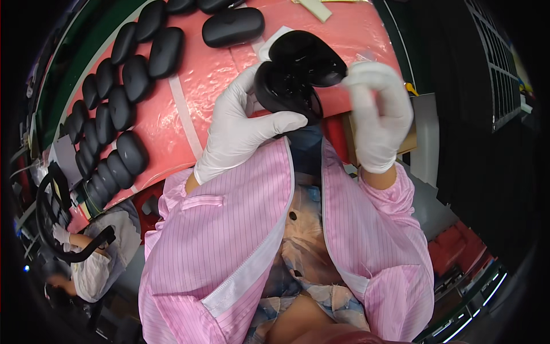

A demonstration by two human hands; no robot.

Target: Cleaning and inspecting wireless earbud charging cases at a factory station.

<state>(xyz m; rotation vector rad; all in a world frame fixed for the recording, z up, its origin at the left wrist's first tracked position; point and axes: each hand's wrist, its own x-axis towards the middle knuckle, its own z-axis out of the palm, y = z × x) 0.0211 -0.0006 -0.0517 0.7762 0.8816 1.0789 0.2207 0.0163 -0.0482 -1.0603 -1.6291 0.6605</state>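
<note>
- The gloved left hand (235, 123) is clamping the open black case (303, 54) over the near edge of the pink table (157, 129); the case is hiding most of its fingers;
- the gloved right hand (381, 114) is curling, blurred, beside the case's right edge; whether it is touching, I cannot tell;
- dark oval cases (166, 53) are crowding the table's left, the topmost running out of view;
- glare is obscuring any lettering on the open case.

No text, label, brand, number or sign can be read — not anywhere in this view.
</note>
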